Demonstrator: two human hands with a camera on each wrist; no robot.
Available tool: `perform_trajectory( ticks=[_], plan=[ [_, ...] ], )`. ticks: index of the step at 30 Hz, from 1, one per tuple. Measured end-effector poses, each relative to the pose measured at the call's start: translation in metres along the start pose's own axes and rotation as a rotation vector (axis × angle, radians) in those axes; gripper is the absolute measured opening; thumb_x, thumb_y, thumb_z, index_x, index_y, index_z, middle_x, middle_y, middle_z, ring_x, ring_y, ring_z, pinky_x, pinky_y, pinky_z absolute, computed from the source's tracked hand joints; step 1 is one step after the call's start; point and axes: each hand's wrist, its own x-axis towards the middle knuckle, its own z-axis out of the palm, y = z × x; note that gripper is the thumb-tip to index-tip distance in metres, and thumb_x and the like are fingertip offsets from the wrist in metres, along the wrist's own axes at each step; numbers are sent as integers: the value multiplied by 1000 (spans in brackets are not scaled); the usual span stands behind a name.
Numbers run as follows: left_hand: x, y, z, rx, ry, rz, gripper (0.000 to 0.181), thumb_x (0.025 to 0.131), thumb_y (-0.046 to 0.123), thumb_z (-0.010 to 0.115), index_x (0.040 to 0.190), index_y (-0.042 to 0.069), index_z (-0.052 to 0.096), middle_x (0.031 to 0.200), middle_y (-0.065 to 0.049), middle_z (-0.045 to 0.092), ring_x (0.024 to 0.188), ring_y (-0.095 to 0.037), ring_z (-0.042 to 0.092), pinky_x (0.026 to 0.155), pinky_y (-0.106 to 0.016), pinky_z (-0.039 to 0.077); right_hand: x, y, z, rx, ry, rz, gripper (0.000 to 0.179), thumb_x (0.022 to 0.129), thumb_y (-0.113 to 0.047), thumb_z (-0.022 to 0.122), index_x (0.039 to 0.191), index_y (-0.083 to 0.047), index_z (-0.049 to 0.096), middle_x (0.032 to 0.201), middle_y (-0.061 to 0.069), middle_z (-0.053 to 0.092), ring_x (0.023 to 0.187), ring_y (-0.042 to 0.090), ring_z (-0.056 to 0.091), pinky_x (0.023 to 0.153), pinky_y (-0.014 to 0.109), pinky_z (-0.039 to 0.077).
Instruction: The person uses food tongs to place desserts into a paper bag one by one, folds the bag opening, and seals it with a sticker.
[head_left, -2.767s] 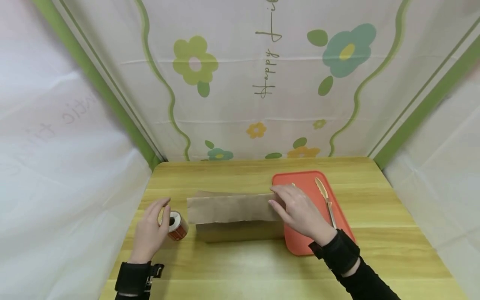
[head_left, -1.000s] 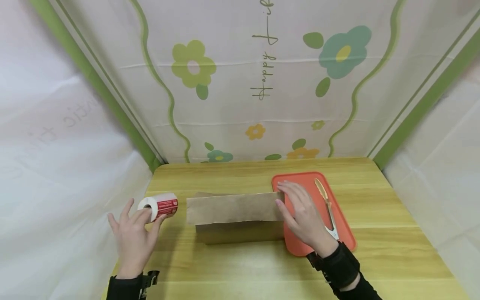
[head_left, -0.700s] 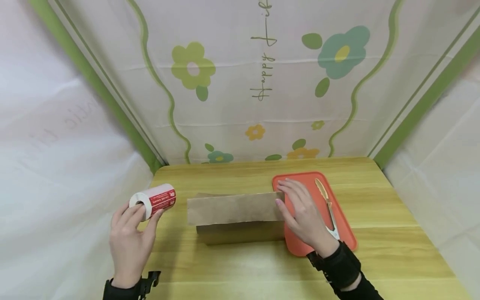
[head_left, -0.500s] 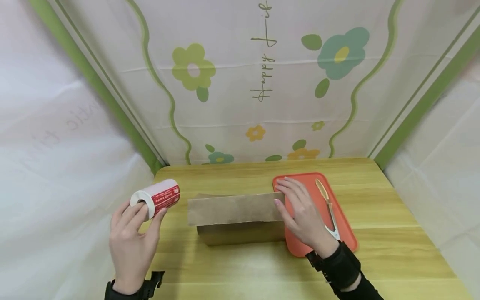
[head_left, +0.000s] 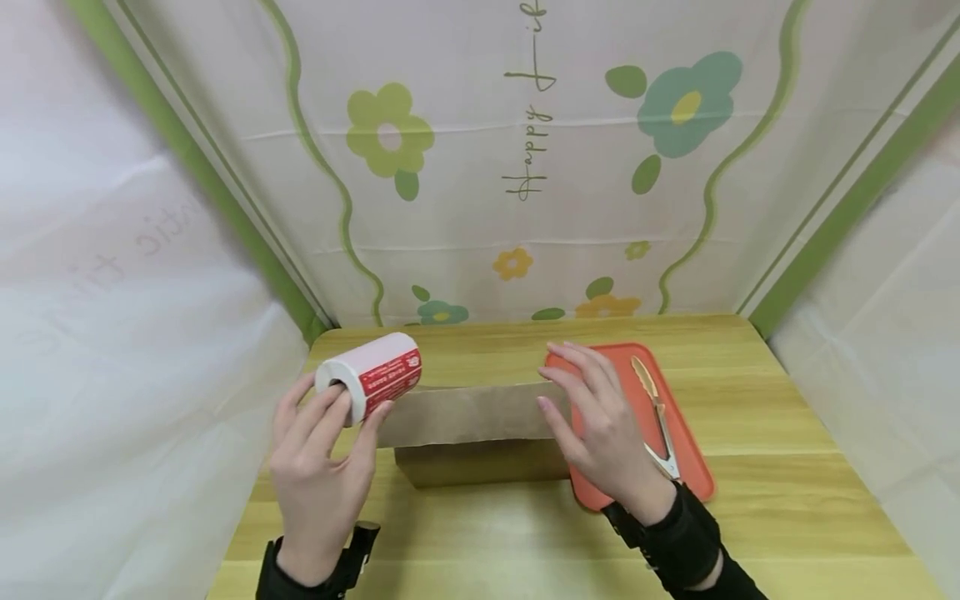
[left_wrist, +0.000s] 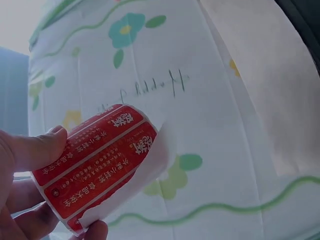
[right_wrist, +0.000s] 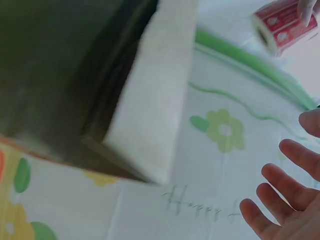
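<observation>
A roll of stickers (head_left: 378, 375), white with red printed labels, is in my left hand (head_left: 318, 467). Fingers reach into its hollow core while the thumb presses on the outside. In the left wrist view, my thumb lies across the red labels of the sticker roll (left_wrist: 100, 160). A brown paper bag (head_left: 480, 462) lies on the table with its top flap (head_left: 472, 417) folded over towards me. By the flap's right end hovers my right hand (head_left: 603, 437), fingers loosely bent around nothing. The right wrist view shows that hand (right_wrist: 290, 200) apart from the bag (right_wrist: 150, 95).
An orange-red tray (head_left: 686, 450) sits at the right, partly under my right hand. Tongs (head_left: 662, 425) with gold-coloured tips lie on it. The wooden table (head_left: 787, 483) has a flowered cloth (head_left: 465, 183) behind it and white cloth on both sides.
My left hand has picked the sticker roll up from the table, tilted it and brought it up and right towards the bag. My right hand has lifted slightly off the flap.
</observation>
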Motion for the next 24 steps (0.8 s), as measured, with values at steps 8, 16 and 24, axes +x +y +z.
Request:
perform_trajectory(
  ticks=[8,16,24],
  plan=[
    [4,19,16,-70,-59,51,38,92,28,72,90,-10,71,91,-21,68,101,-47,57,95,-46,44,31,-26,2,45,81,-133,28,99,-18,59,105,7,68,119,26,60,107,41,56,96,40,42],
    [5,33,26,-118,-80,106,32,93,25,71,91,-7,72,89,-17,67,102,-48,56,93,-46,44,48,-42,3,66,102,-186,23,98,-15,61,103,5,69,115,24,62,102,39,59,87,44,48],
    [1,43,34,-160,-130,101,29,94,23,70,95,-5,73,93,-15,68,105,-46,54,92,-42,45,52,-50,7,107,148,-235,20,96,-13,65,101,6,72,109,24,64,93,37,62,79,43,51]
  ],
)
